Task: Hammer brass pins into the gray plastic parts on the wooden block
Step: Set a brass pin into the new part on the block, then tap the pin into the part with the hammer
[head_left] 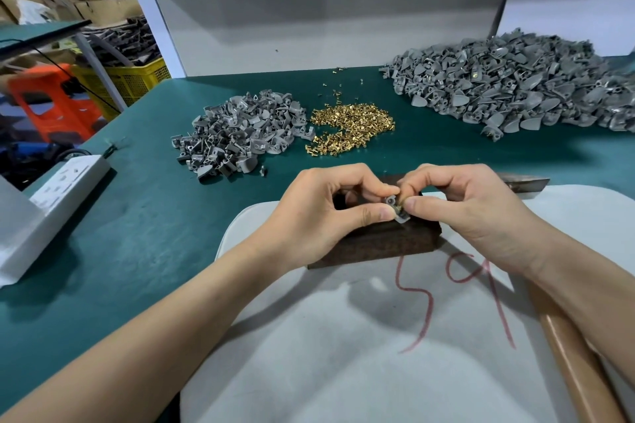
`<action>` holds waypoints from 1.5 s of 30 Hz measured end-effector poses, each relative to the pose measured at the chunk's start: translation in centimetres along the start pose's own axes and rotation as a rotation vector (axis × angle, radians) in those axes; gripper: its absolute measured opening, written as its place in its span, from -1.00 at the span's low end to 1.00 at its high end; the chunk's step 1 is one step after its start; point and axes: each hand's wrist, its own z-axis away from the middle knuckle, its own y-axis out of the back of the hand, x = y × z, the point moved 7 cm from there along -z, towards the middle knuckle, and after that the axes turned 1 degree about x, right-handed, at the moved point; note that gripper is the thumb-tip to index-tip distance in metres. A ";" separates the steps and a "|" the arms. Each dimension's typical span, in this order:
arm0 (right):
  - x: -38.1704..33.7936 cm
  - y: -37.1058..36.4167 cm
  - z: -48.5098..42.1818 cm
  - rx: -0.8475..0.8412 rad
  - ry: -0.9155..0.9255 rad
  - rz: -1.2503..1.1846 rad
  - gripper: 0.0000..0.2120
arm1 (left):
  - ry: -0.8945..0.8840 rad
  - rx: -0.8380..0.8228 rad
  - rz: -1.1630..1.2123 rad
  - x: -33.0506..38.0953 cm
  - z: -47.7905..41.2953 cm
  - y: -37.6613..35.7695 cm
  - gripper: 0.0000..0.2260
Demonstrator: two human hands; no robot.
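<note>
Gray plastic part (393, 201) sits just above the top of the wooden block (378, 244), its left edge pinched in the grip of the left hand (330, 213). The right hand (470, 206) meets it from the right, thumb and forefinger clamped on a brass pin (398, 209) that seems to point leftward into the part. The hammer handle (577, 371) lies right of the block, nearer the right hand.

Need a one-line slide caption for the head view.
Left hand holds a gray part over the block; right hand pinches a pin at it.
</note>
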 end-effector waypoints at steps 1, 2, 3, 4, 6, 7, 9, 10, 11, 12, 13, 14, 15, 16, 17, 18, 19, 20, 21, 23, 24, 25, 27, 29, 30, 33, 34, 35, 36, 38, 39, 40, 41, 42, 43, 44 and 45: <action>0.0 0.0 0.0 0.000 0.000 -0.011 -0.88 | 0.000 0.000 -0.005 0.0 0.0 0.0 -0.91; 0.0 0.0 -0.1 0.000 0.003 -0.051 -0.89 | 0.000 0.000 -0.010 0.0 0.0 0.1 -0.91; 0.0 0.0 -0.2 0.000 0.012 -0.095 -0.88 | -0.001 -0.002 -0.015 0.0 0.0 0.1 -0.91; 0.1 0.0 -0.2 0.005 0.019 -0.122 -0.86 | 0.001 -0.005 -0.020 0.0 0.0 0.1 -0.91; 0.2 0.0 -0.3 0.011 0.029 -0.145 -0.85 | 0.009 -0.008 -0.028 -0.1 0.0 0.2 -0.91; 0.3 0.0 -0.3 0.009 0.035 -0.152 -0.86 | 0.012 -0.008 -0.032 -0.1 0.0 0.2 -0.91; 0.5 0.0 -0.4 0.008 0.036 -0.159 -0.87 | 0.018 -0.005 -0.041 -0.2 0.0 0.2 -0.90; 0.5 0.0 -0.4 0.012 0.032 -0.162 -0.86 | 0.020 -0.004 -0.041 -0.2 0.1 0.2 -0.90; 0.5 0.2 -0.4 0.021 0.026 -0.166 -0.85 | 0.021 -0.002 -0.043 -0.1 0.1 0.2 -0.90; 0.5 0.2 -0.4 0.031 0.017 -0.168 -0.84 | 0.020 0.002 -0.052 0.0 0.1 0.2 -0.90; 0.3 0.2 -0.3 0.039 0.014 -0.159 -0.84 | 0.017 0.012 -0.064 0.1 0.1 0.3 -0.90; 0.1 0.3 -0.2 0.052 0.014 -0.143 -0.85 | 0.014 0.028 -0.079 0.1 0.1 0.3 -0.89; -0.3 0.5 -0.2 0.072 0.018 -0.125 -0.88 | 0.008 0.049 -0.094 0.2 0.1 0.5 -0.88; -0.9 1.0 -0.2 0.102 0.024 -0.101 -0.92 | 0.002 0.069 -0.107 0.4 0.1 0.6 -0.88; -1.4 1.8 -0.3 0.156 0.021 -0.066 -0.92 | 0.005 0.086 -0.122 0.5 0.1 0.7 -0.89; -1.7 3.3 -0.4 0.238 0.003 0.006 -0.91 | 0.017 0.100 -0.140 0.5 0.1 0.7 -0.90; -2.0 5.1 -0.5 0.318 -0.046 0.166 -0.95 | 0.038 0.119 -0.172 0.5 0.1 0.7 -0.90; -1.9 6.9 -0.6 0.352 -0.144 0.389 -0.90 | 0.064 0.144 -0.220 0.2 0.1 0.9 -0.89; -1.3 8.3 -0.3 0.309 -0.298 0.575 -0.77 | 0.096 0.168 -0.273 0.0 0.1 1.0 -0.87; 0.7 8.8 1.7 0.111 -0.661 0.714 -0.57 | 0.161 0.192 -0.313 -0.5 0.2 1.3 -0.86; 1.7 8.4 2.8 0.040 -0.760 0.756 -0.53 | 0.182 0.192 -0.296 -0.7 0.2 1.3 -0.86; 2.4 8.0 3.3 0.022 -0.773 0.832 -0.53 | 0.192 0.193 -0.276 -0.8 0.3 1.3 -0.85; 2.8 8.0 3.7 0.124 -0.696 0.931 -0.61 | 0.189 0.196 -0.249 -0.9 0.3 1.2 -0.85; 2.9 8.2 4.4 0.245 -0.686 0.653 -0.73 | 0.189 0.207 -0.238 -0.9 0.3 1.1 -0.85; 3.2 8.3 4.8 0.277 -0.715 0.414 -0.78 | 0.191 0.211 -0.236 -1.0 0.4 1.1 -0.85; 1.9 7.5 5.9 0.279 -0.658 0.094 -0.94 | 0.182 0.213 -0.245 -1.0 0.4 1.2 -0.84; 0.5 7.4 6.0 0.307 -0.569 0.130 -0.97 | 0.177 0.215 -0.248 -1.1 0.4 1.2 -0.84; -1.3 7.2 6.0 0.324 -0.454 0.207 -0.94 | 0.171 0.217 -0.250 -1.1 0.3 1.2 -0.84; -3.5 6.5 5.9 0.328 -0.334 0.271 -0.92 | 0.167 0.219 -0.252 -1.1 0.3 1.2 -0.84; -7.3 4.9 5.6 0.290 -0.173 0.320 -0.89 | 0.174 0.221 -0.247 -1.2 0.1 1.2 -0.84; -8.5 3.9 5.3 0.255 -0.115 0.387 -0.85 | 0.184 0.219 -0.237 -1.3 0.1 1.2 -0.84; -9.4 3.0 4.9 0.226 -0.069 0.505 -0.80 | 0.192 0.217 -0.225 -1.5 0.1 1.2 -0.84; -9.8 2.3 4.5 0.200 -0.053 0.652 -0.76 | 0.196 0.214 -0.211 -1.6 0.1 1.3 -0.83; -9.8 1.8 4.1 0.182 -0.065 0.780 -0.77 | 0.201 0.212 -0.193 -1.6 0.1 1.3 -0.83; -9.6 1.4 3.8 0.167 -0.098 0.861 -0.79 | 0.206 0.212 -0.169 -1.7 0.2 1.3 -0.83; -9.2 1.1 3.5 0.156 -0.131 0.899 -0.81 | 0.210 0.214 -0.143 -1.7 0.2 1.2 -0.82; -8.9 1.1 3.4 0.148 -0.157 0.911 -0.82 | 0.211 0.216 -0.124 -1.7 0.1 1.2 -0.82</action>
